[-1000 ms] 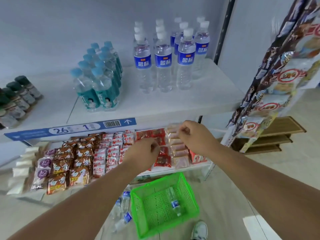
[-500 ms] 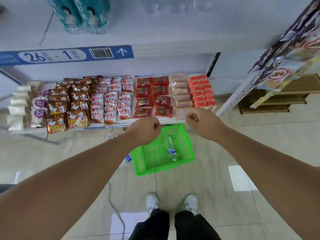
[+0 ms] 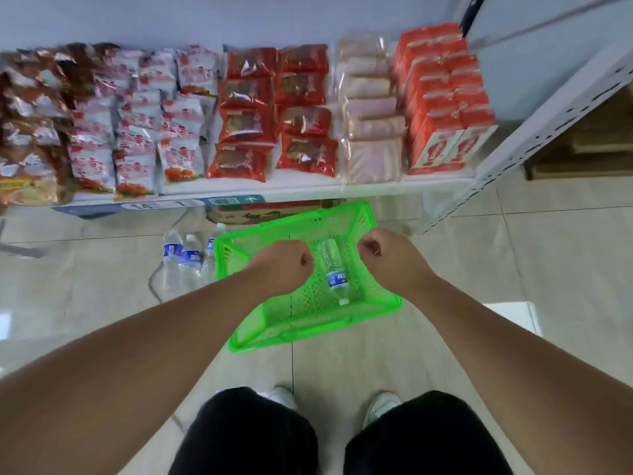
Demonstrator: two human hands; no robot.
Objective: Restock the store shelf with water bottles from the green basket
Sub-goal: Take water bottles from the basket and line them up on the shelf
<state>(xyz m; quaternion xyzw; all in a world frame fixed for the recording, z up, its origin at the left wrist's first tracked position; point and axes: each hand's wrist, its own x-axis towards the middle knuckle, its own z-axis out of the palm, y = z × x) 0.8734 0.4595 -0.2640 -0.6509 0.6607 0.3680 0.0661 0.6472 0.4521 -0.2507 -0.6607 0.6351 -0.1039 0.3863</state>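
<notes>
Pale floor tiles carry the green basket below a snack shelf. One water bottle lies inside. Left hand and right hand hover above, curled, apparently empty. Next: reach down, grasp the bottle.

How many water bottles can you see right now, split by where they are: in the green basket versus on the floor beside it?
In the green basket: 1 water bottle, lying on its side
On the floor left of the basket: 3 bottles, a fourth possibly behind
Total: 4 clearly visible
</notes>
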